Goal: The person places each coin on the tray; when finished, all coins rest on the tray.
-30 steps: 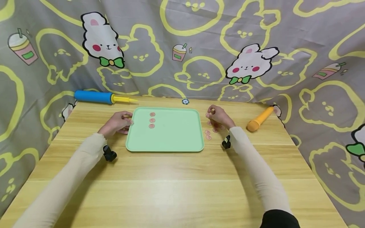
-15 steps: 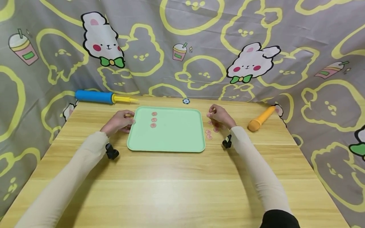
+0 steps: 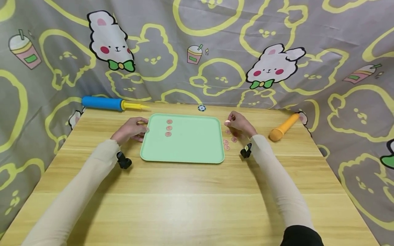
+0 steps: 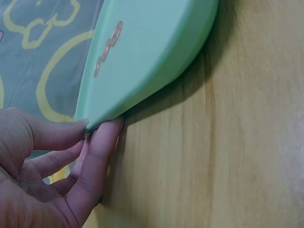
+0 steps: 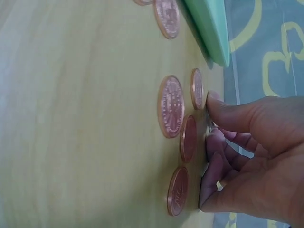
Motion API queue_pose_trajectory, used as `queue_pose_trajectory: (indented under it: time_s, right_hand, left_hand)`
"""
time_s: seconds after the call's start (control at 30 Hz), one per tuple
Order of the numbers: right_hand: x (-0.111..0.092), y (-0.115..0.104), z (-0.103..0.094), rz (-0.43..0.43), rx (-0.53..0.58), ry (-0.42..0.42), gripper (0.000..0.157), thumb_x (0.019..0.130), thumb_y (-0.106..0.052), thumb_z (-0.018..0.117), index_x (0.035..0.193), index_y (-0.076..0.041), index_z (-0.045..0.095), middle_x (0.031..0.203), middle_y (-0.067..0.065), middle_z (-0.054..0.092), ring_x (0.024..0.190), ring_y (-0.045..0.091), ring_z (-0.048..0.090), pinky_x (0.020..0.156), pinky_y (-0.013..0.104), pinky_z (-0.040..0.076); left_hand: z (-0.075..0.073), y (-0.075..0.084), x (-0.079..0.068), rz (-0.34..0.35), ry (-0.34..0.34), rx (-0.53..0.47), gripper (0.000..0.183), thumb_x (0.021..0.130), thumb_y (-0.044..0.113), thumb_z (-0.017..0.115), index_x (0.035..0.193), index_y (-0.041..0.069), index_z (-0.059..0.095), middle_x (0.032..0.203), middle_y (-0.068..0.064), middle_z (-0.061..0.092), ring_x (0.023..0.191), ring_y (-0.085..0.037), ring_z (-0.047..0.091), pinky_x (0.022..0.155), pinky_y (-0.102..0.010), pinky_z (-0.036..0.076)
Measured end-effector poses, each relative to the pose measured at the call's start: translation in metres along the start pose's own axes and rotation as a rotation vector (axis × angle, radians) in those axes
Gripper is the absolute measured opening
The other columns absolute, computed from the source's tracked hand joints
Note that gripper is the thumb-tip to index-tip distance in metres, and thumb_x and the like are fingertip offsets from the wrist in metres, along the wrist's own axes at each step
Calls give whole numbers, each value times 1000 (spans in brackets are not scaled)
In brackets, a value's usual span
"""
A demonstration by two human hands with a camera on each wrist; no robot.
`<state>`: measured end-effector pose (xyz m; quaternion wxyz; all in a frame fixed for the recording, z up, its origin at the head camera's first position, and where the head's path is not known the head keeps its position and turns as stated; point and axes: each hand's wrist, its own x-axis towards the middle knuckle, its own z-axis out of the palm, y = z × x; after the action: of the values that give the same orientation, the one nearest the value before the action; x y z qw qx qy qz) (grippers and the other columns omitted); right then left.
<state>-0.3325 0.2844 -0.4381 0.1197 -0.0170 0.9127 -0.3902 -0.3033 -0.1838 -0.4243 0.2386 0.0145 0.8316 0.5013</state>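
Note:
A pale green tray (image 3: 197, 143) lies on the table with 3 copper coins (image 3: 169, 128) in a column near its left side. My left hand (image 3: 130, 130) pinches the tray's left rim, thumb on top and fingers beneath, as the left wrist view shows. Beyond the tray's right side, my right hand (image 3: 240, 123) pinches a coin (image 3: 227, 122) at its fingertips, low over the table. In the right wrist view the fingers mostly hide that coin. Several loose copper coins (image 5: 171, 107) lie flat beside the right hand (image 5: 256, 142).
A blue and yellow hand pump (image 3: 103, 103) lies at the back left. Near the back edge is a small dark-rimmed disc (image 3: 201, 108). An orange microphone-shaped object (image 3: 284, 127) lies at the right. Patterned curtain (image 3: 197, 78) closes off the table's back and sides.
The tray has slid slightly right with my left hand on it, nearing the loose coins. The coin at my right fingertips shows brighter now. The head view has shifted a little.

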Motion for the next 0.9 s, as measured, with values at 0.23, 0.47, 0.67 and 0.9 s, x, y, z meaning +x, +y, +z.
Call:
queue_pose_trajectory:
  time_s: [0.23, 0.47, 0.67, 0.9]
  right_hand:
    - [4, -2, -2, 39, 55, 106, 18, 104, -12, 67, 103, -2, 52, 97, 9, 52, 85, 20, 47, 74, 30, 42]
    - [4, -36, -1, -8, 233, 151, 20, 101, -10, 70, 113, 5, 62, 95, 10, 66, 82, 17, 67, 84, 32, 61]
    - [-1, -83, 23, -130, 331, 78, 26, 100, -8, 72, 121, 4, 63, 102, 23, 76, 79, 28, 75, 91, 51, 61]
    - [-9, -103, 55, -173, 306, -80, 21, 101, -8, 70, 118, 5, 70, 99, 24, 76, 92, 44, 74, 89, 54, 61]
  left_hand:
    - [-2, 3, 1, -12, 2, -1, 57, 108, 13, 54, 159, -1, 33, 124, -22, 54, 93, -22, 65, 76, -32, 63]
    - [-5, 9, 1, 12, 13, 17, 58, 108, 13, 53, 160, -2, 31, 128, -25, 51, 100, -27, 64, 78, -33, 62]
    - [-5, 4, -2, -7, 5, 26, 56, 109, 13, 51, 159, -2, 31, 127, -24, 51, 100, -27, 63, 79, -34, 62]
    - [3, 1, -2, 6, 5, 19, 58, 107, 13, 54, 159, -2, 32, 120, -21, 51, 94, -25, 61, 78, -35, 62]
